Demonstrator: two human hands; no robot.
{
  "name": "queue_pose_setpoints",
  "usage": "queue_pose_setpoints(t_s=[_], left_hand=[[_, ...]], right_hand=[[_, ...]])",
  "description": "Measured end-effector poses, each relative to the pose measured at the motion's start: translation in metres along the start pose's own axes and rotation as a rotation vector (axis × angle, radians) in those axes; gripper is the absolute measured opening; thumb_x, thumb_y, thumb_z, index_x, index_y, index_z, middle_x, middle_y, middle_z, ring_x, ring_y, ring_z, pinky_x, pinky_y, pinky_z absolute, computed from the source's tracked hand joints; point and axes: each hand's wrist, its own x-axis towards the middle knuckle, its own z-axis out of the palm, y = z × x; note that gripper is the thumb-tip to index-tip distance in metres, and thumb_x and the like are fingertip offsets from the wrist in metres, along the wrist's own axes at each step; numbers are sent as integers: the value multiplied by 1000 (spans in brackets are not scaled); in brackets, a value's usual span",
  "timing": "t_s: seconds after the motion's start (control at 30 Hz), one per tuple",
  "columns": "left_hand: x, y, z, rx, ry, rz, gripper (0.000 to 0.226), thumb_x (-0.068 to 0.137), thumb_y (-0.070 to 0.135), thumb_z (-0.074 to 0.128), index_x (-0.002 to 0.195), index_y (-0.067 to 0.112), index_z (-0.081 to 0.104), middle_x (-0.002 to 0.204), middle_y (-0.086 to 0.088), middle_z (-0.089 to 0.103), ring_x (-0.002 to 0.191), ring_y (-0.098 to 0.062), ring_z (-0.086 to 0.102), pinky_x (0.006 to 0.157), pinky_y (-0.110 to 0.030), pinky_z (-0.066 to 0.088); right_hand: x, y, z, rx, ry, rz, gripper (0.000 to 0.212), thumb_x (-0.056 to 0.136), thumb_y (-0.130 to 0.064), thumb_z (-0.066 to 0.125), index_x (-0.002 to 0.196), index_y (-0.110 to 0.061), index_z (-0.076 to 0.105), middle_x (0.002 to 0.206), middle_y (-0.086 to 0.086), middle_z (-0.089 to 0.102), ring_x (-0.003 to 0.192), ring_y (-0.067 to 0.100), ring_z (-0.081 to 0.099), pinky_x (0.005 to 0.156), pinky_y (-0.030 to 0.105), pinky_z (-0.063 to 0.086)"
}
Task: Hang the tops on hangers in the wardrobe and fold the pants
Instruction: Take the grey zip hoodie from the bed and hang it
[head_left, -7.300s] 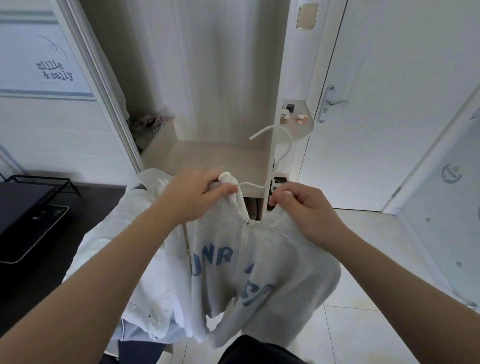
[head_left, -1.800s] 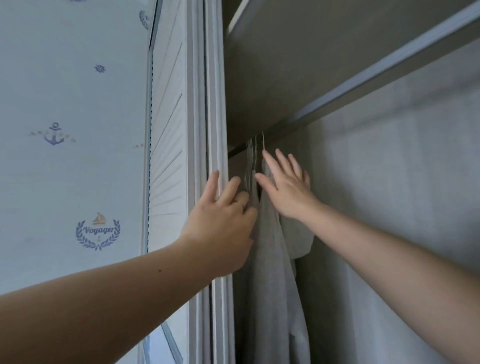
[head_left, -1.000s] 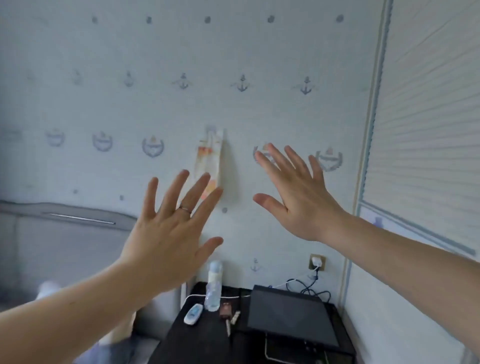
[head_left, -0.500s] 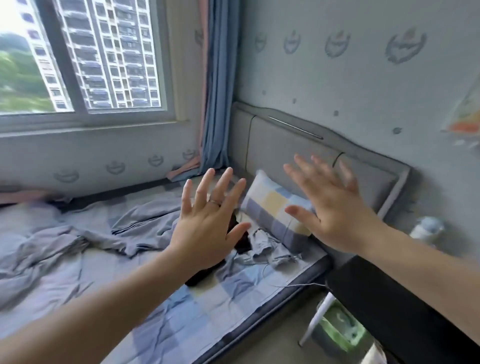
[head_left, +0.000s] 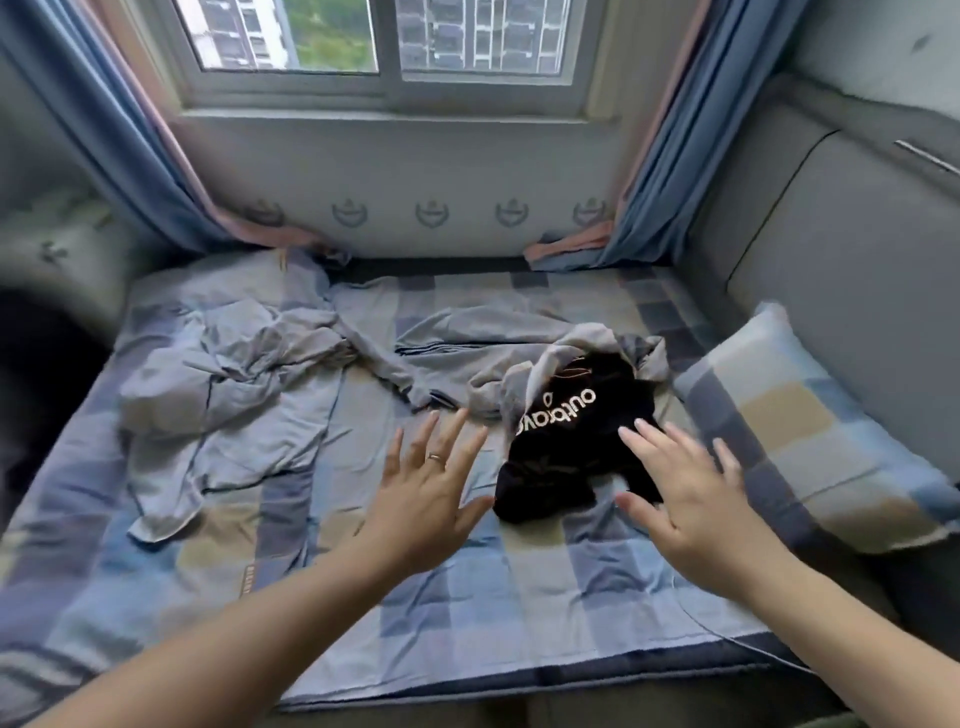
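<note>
A crumpled black garment (head_left: 561, 447) with pale lettering lies on the checked bed, right of centre. My left hand (head_left: 423, 504) hovers just left of it with fingers spread, holding nothing. My right hand (head_left: 685, 499) is spread over the garment's right edge, also holding nothing; I cannot tell whether it touches the cloth. A grey garment (head_left: 452, 353) lies rumpled behind the black one, partly over its top.
A checked pillow (head_left: 795, 426) leans at the right against the grey padded headboard (head_left: 831, 249). A rumpled grey sheet (head_left: 228, 395) covers the bed's left half. Blue curtains (head_left: 670, 145) frame the window (head_left: 384, 47) behind the bed (head_left: 467, 597).
My view swung from the wardrobe, where I hung the grey top, past the wall to the bed. Both hands stayed spread and now reach down toward the black garment.
</note>
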Motion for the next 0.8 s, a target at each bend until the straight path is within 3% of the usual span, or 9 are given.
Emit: queue_pose_setpoints(t_s=[0.1, 0.27, 0.47, 0.63, 0.8], left_hand=[[19, -18, 22, -17, -95, -117, 75, 98, 70, 26, 161, 37, 0, 169, 6, -12, 155, -24, -14, 123, -51, -4], [50, -52, 44, -92, -200, -224, 74, 99, 63, 33, 161, 36, 3, 170, 4, -9, 155, -24, -12, 124, -51, -2], [110, -120, 108, -135, -296, -305, 71, 99, 63, 33, 160, 35, 7, 170, 4, -6, 156, -24, -7, 124, -50, 5], [184, -198, 240, -149, -328, -351, 70, 99, 60, 40, 158, 33, 14, 170, 0, 2, 155, -26, 1, 122, -49, 13], [279, -275, 418, -57, -281, -242, 74, 98, 56, 46, 159, 30, 13, 170, -3, 2, 154, -29, 4, 121, -46, 13]], right_hand=[[53, 9, 26, 4, -104, -56, 82, 87, -79, 5, 158, -39, 13, 166, -16, 9, 154, 9, 0, 122, 47, -2], [129, 2, 61, 22, -205, -91, 67, 99, -61, 34, 158, -38, 14, 167, -16, 10, 154, 9, 2, 123, 45, 1], [225, -9, 135, 135, -264, -59, 64, 100, -56, 40, 157, -36, 20, 165, -15, 18, 153, 10, 9, 123, 44, 7], [341, -6, 261, 165, -265, -2, 64, 99, -52, 47, 157, -32, 25, 161, -12, 28, 151, 11, 20, 122, 42, 18], [488, 6, 426, 155, -168, -5, 67, 98, -46, 54, 156, -29, 27, 161, -8, 31, 148, 16, 26, 119, 43, 25]])
